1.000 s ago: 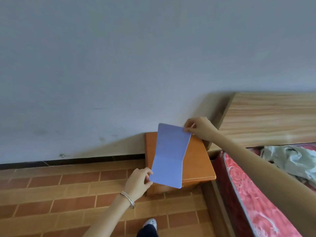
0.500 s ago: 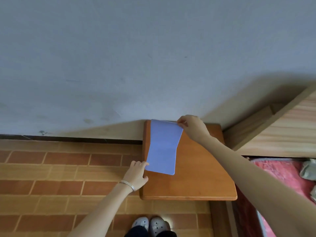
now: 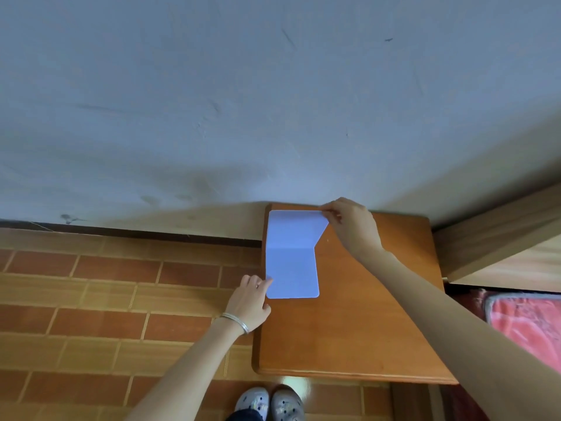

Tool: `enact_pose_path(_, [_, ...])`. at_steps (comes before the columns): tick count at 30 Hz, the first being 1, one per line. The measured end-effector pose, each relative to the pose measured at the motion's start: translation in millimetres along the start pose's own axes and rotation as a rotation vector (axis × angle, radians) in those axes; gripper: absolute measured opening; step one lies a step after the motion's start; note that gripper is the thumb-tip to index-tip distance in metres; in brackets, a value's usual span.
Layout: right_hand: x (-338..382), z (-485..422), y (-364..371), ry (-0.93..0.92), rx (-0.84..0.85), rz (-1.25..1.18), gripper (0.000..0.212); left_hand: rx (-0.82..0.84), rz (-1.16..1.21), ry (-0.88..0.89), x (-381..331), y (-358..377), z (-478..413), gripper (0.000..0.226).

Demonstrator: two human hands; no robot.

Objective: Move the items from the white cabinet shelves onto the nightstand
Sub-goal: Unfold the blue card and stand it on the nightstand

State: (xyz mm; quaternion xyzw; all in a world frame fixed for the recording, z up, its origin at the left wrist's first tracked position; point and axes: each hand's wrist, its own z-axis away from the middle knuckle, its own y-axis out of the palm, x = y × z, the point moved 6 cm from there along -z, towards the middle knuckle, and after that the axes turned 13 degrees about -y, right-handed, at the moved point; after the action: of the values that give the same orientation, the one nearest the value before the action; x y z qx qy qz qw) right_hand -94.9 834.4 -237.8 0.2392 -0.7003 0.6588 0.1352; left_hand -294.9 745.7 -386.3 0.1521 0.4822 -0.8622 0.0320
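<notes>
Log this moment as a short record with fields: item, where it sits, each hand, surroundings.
item: pale blue folded sheet, creased across its middle
place: back left part of the wooden nightstand top, by the wall
left hand: at the sheet's near left corner, bracelet on the wrist
right hand: pinching the far right corner
surroundings: brick-pattern floor, red bedding at right
</notes>
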Motion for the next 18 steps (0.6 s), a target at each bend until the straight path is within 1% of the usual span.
enact_pose_path(3, [5.9, 20.1, -2.7, -0.043, -0.149, 0.027, 0.036, -0.107, -0.057, 0.017, -0.5, -6.4, 3.9, 0.057])
enact_pose_path(5, [7.8, 47.7, 5.8, -0.090, -0.213, 0.031, 0.045, -0.151, -0.094, 0.102, -4.2, -2.0, 11.3, 0.057])
enact_pose_path(8, [1.2, 83.8, 36.2, -0.126, -0.167, 0.019, 0.073, -0.148, -0.185, 0.229, -5.4, 13.2, 17.7, 0.060])
enact_pose_path(9, [-2.6, 89.7, 44.5, -0.119, -0.156, 0.014, 0.082, -0.152, -0.192, 0.243, -3.3, 16.3, 16.0, 0.063])
enact_pose_path(11, [-8.2, 93.1, 53.1, -0.081, -0.168, -0.030, 0.093, -0.153, -0.185, 0.255, 0.1, 20.8, 11.7, 0.068])
enact_pose_path(13, [-13.3, 93.9, 54.7, -0.044, -0.230, -0.114, 0.096, -0.166, -0.182, 0.267, -0.5, 22.4, 7.3, 0.070])
enact_pose_path(15, [-22.5, 100.6, 58.6, -0.001, -0.292, -0.155, 0.090, -0.173, -0.181, 0.263, -2.0, 22.7, 2.1, 0.072])
enact_pose_path(16, [-26.5, 105.5, 64.0, 0.017, -0.282, -0.141, 0.085, -0.175, -0.185, 0.254, -2.9, 22.2, -0.9, 0.072])
enact_pose_path(17, [-30.4, 110.8, 73.6, 0.018, -0.229, -0.106, 0.079, -0.179, -0.189, 0.249, -4.2, 21.2, -4.0, 0.072])
enact_pose_path(18, [-33.3, 116.0, 87.3, 0.000, -0.131, -0.054, 0.073, -0.183, -0.189, 0.246, -5.4, 20.4, -7.8, 0.072])
